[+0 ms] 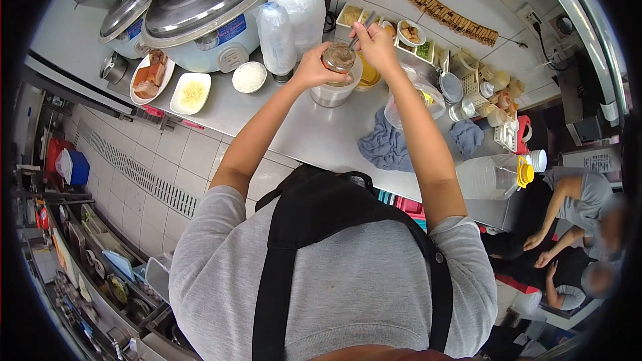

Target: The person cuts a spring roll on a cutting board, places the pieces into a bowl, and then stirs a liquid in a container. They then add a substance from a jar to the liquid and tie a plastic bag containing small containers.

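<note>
A grey T-shirt crossed by black apron straps (334, 227) fills the lower frame. Above centre, the left hand (309, 67) wraps a small clear glass jar of brown paste (339, 57), tilting it over a clear plastic tub (332, 93) on the steel counter (314, 137), probably to catch drips. The right hand (376, 43) pinches a thin metal spoon handle (361, 32) dipping into it.

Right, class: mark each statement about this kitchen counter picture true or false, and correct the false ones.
1. The left hand holds a small jar. True.
2. The right hand rests flat on the blue cloth. False: it holds a utensil above the jar.
3. Two lidded rice cookers stand on the counter. True.
4. The white plate sits on the floor. False: it is on the counter.
</note>
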{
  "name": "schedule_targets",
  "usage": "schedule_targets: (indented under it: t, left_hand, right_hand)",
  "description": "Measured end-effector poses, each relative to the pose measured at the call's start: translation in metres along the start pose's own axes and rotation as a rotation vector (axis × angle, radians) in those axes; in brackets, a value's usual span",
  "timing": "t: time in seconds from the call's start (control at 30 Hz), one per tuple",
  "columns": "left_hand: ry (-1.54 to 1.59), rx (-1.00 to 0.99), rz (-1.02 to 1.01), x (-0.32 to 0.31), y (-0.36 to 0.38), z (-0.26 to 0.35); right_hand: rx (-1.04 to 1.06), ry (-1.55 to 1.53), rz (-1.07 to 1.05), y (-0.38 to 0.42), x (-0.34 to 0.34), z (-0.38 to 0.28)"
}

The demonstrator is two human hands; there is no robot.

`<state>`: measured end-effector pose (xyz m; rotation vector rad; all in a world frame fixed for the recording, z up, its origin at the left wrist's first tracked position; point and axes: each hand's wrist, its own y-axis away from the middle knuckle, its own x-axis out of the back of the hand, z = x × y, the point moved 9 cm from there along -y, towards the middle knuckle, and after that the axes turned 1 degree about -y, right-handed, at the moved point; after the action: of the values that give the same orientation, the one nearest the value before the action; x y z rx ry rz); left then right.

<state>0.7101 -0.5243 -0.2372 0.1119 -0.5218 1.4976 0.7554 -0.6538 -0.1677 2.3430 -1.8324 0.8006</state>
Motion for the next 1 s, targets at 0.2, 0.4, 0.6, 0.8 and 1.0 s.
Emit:
schedule_targets:
  t: [0.2, 0.4, 0.6, 0.8, 1.0]
  left_hand:
    - [-0.038, 0.026, 0.006, 0.004, 0.001, -0.002]
    - [-0.175, 0.054, 0.082, 0.026, -0.001, 0.001]
    - [-0.533, 0.122, 0.069, 0.042, -0.003, 0.000]
    - [-0.840, 0.228, -0.081, 0.039, -0.013, 0.010]
    - [-1.115, 0.204, -0.132, 0.025, -0.020, 0.019]
  right_hand:
    - [0.088, -0.097, -0.002, 0.003, -0.007, -0.012]
    - [0.111, 0.026, 0.095, 0.005, 0.010, -0.020]
    - [0.078, -0.261, 0.409, 0.009, 0.048, 0.000]
    - [-0.009, -0.174, 0.411, 0.020, 0.039, 0.043]
    - [-0.021, -0.048, 0.364, 0.036, 0.023, 0.063]
